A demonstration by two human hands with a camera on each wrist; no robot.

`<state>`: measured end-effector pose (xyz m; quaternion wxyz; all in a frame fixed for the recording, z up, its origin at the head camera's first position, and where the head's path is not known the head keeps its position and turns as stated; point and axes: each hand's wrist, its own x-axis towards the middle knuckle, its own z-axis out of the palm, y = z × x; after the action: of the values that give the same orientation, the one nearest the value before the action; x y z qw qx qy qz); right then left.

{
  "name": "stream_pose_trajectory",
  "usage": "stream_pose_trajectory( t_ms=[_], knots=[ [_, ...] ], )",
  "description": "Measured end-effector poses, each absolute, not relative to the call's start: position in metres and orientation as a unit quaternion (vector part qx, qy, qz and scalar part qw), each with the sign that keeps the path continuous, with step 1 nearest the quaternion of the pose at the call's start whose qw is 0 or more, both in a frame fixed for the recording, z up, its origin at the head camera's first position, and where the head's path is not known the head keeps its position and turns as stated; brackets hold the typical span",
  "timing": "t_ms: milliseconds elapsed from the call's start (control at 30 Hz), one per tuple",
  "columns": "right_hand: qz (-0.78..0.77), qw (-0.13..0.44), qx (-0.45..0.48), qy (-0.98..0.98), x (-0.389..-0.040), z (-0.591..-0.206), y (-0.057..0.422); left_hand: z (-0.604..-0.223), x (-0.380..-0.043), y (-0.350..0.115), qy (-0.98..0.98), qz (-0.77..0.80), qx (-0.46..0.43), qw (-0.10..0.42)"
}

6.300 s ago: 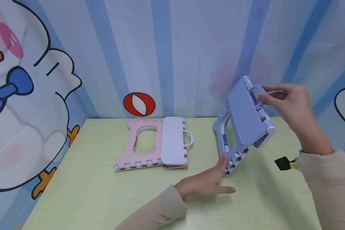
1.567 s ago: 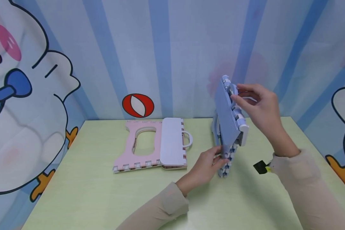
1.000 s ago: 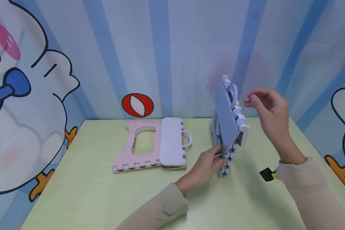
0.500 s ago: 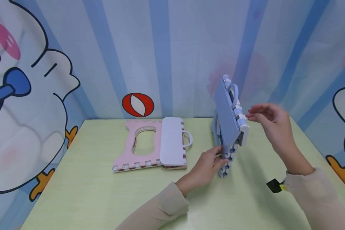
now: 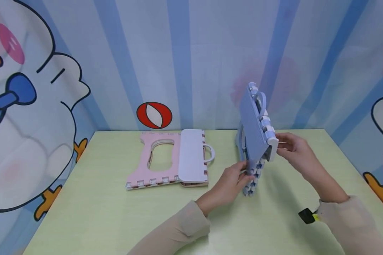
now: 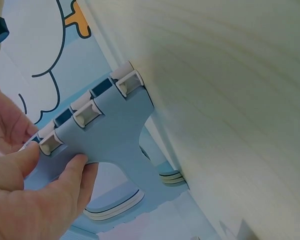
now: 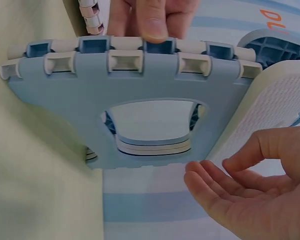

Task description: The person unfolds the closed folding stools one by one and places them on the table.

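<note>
A blue folding step stool (image 5: 251, 127) stands on edge at the right of the table, partly folded, its loop handle (image 5: 262, 104) pointing up and right. Low on its near hinged edge my left hand (image 5: 228, 184) grips the leg panel; in the left wrist view the thumb and fingers pinch either side of that panel (image 6: 115, 110). My right hand (image 5: 296, 153) is by the lower corner of the white-edged top panel. In the right wrist view, its loosely curved fingers (image 7: 205, 187) are close beside the stool, apparently holding nothing.
A pink folding step stool (image 5: 159, 174) with a white top panel (image 5: 191, 157) and loop handle lies flat on the pale green table (image 5: 99, 212), left of the blue one. Behind hangs a striped cartoon curtain (image 5: 204, 63).
My right hand has let go of the blue stool's handle and moved down to its lower corner. Earlier, the stool was turned more edge-on, and my left hand went from touching to gripping it.
</note>
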<state>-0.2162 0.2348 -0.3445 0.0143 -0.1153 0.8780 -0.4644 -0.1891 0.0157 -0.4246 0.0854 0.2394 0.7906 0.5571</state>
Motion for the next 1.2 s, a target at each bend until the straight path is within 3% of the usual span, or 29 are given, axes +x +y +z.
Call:
stream_pose_trajectory(
  t_ms=[267, 667, 1200],
  knots=[
    [-0.467, 0.097, -0.213, 0.852, -0.218, -0.369, 0.237, -0.425, -0.19, 0.018, 0.792, 0.554, 0.246, 0.075],
    [-0.532, 0.141, -0.284, 0.785, -0.212, -0.401, 0.232, -0.428, -0.188, 0.018, 0.8, 0.543, 0.244, 0.066],
    [-0.555, 0.097, -0.284, 0.776, -0.213, -0.409, 0.231, -0.425, -0.187, 0.015, 0.82, 0.509, 0.256, 0.049]
  ],
)
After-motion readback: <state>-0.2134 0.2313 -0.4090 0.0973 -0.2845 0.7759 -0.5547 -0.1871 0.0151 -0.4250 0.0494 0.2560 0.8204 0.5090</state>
